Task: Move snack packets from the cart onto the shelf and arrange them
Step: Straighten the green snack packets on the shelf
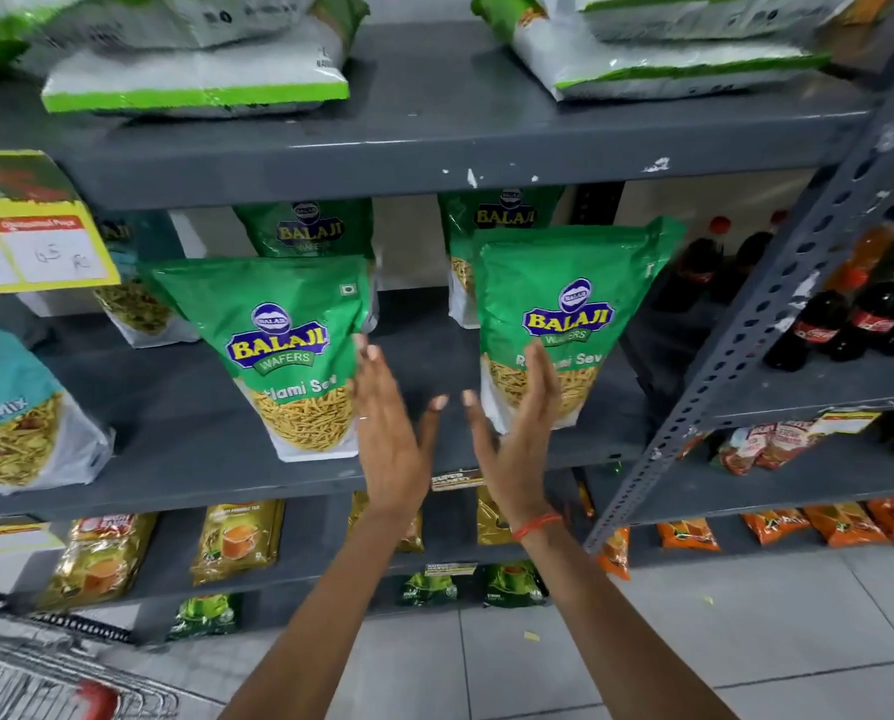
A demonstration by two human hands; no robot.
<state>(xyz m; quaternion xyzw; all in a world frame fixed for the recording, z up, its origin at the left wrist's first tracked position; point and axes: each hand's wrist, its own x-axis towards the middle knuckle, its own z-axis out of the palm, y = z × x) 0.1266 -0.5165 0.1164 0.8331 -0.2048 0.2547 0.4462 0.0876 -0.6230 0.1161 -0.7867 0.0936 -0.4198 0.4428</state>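
Observation:
Two green Balaji Ratlami Sev packets stand upright on the grey middle shelf (185,407): the left packet (284,350) and the right packet (564,314). My left hand (390,433) is flat and open, its fingertips touching the left packet's right edge. In front of the right packet's lower left, my right hand (517,433) is open too, fingers resting against it. Neither hand grips anything. Two more green packets (310,231) stand behind. The cart (34,678) shows at the bottom left corner.
Teal mix packets (14,407) fill the shelf's left end under a yellow price tag (34,236). White-green bags (201,70) lie on the shelf above. Cola bottles (860,314) stand on the neighbouring rack past a slanted perforated post (777,304). Tea packs (237,543) sit below.

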